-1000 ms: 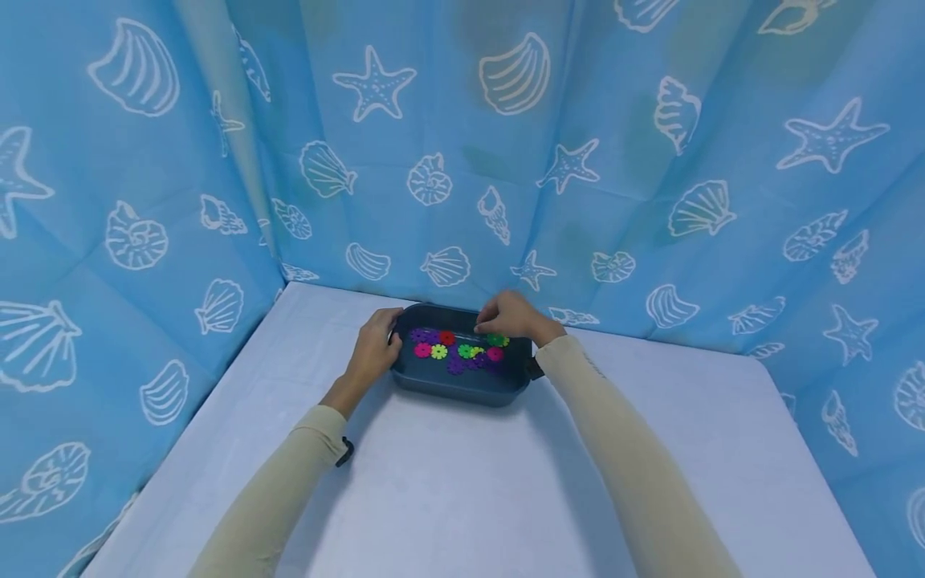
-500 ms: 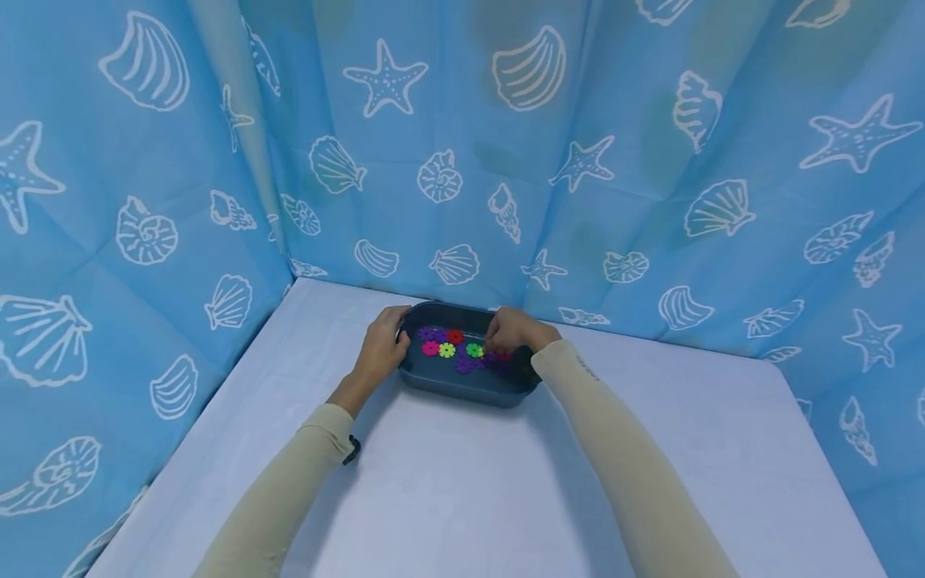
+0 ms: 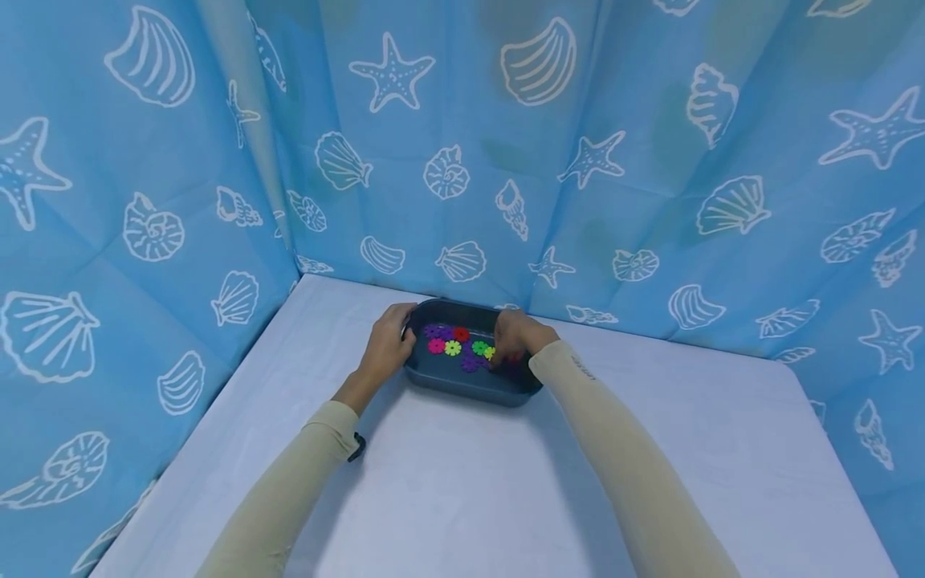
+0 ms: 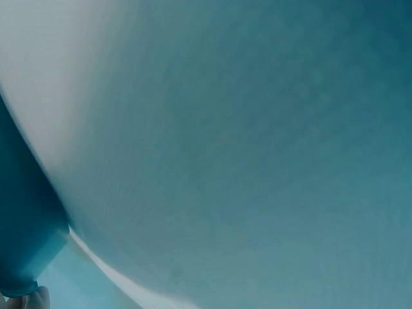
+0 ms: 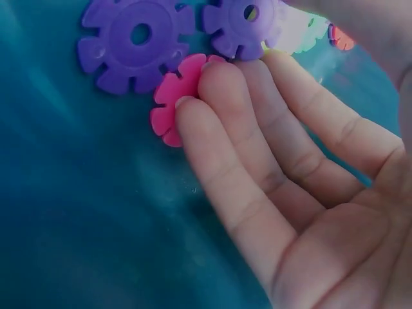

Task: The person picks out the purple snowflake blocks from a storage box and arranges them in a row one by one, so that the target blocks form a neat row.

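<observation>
A dark grey-blue oblong tray [image 3: 462, 387] holds several small notched plastic discs: purple, red, pink, green and yellow. My left hand [image 3: 388, 341] grips its left end, fingers over the rim and thumb at the near side. In the left wrist view, fingertips [image 4: 35, 299] just show below a dark edge. My right hand [image 3: 516, 331] reaches down into the tray's right part. In the right wrist view its fairly straight fingers [image 5: 219, 154] touch a pink disc [image 5: 168, 106], close to a purple disc [image 5: 138, 38] and another purple disc [image 5: 244, 26]. The thumb tip is out of sight.
The tray stands on a white-covered table [image 3: 448, 482] near its back edge. A blue curtain [image 3: 405, 201] printed with shells and starfish hangs behind and along both sides.
My right hand has gone from above the tray's back right part down among the discs, hiding some of them. The left hand stays on the tray's left end. The head view has shifted slightly.
</observation>
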`<state>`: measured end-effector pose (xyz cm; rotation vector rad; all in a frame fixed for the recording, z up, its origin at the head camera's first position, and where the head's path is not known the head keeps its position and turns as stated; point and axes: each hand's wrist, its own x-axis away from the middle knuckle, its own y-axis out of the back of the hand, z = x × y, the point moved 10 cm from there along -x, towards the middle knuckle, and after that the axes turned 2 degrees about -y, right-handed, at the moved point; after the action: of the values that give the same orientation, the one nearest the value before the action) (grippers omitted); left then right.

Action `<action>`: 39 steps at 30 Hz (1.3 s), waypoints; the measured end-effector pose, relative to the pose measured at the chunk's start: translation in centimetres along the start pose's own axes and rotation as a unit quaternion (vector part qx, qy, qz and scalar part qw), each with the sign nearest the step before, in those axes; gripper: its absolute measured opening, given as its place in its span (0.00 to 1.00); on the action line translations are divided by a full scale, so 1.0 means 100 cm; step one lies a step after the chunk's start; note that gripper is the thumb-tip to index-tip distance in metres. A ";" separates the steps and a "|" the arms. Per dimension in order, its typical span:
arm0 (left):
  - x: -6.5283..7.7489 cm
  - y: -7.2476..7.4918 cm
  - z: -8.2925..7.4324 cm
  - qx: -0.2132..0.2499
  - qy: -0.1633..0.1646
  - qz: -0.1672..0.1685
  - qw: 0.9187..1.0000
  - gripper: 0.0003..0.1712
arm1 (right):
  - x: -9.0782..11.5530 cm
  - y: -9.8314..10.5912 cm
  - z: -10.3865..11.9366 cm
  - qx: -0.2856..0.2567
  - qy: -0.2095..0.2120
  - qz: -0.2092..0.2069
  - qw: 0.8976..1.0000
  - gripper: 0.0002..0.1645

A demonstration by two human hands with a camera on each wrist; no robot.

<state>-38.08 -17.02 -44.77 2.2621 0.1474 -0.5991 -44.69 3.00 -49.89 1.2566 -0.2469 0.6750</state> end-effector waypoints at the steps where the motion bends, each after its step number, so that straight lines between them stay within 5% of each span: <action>1: 0.000 0.000 0.000 0.000 -0.002 -0.001 1.000 0.25 | 0.000 0.000 0.000 0.002 -0.005 0.002 1.000 0.13; 12: -0.001 0.000 0.001 0.002 0.006 0.003 1.000 0.25 | 0.001 -0.001 0.003 -0.009 0.002 -0.004 1.000 0.11; 20: 0.000 0.000 0.000 -0.002 0.007 0.003 1.000 0.25 | 0.001 -0.003 -0.001 -0.107 0.015 0.003 0.994 0.06; 34: 0.002 0.003 -0.004 -0.009 0.005 0.002 1.000 0.25 | 0.005 0.003 -0.003 -0.254 0.078 0.005 0.964 0.09; 39: 0.002 0.003 -0.006 -0.010 0.006 0.004 1.000 0.25 | 0.011 0.008 -0.004 -0.321 0.101 0.010 0.942 0.13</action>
<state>-37.60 -16.83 -44.30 2.2455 0.1505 -0.5781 -44.43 3.85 -48.80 0.5570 -0.2806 0.6627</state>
